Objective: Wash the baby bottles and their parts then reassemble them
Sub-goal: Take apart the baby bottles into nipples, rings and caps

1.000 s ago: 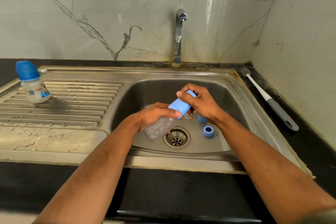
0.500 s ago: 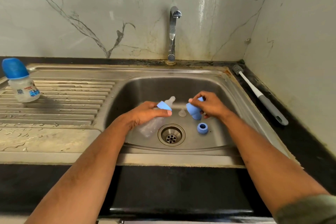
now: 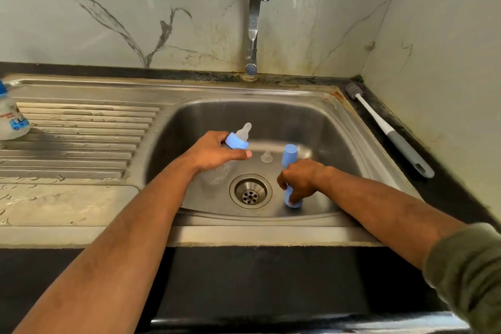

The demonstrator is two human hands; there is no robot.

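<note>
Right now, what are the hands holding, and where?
Left hand grips the bottle near its blue collar. Right hand touches the blue ring; grip unclear.

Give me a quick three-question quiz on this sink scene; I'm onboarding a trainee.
1. True or false: the tap is running.
2. What does the left hand hold?
A. bottle brush
B. bottle with teat fitted
C. sponge
3. Where does the loose teat lie?

Key:
1. False; no water shows.
2. B; the bottle.
3. On the sink floor, between the hands; the right hand grips blue parts.
</note>
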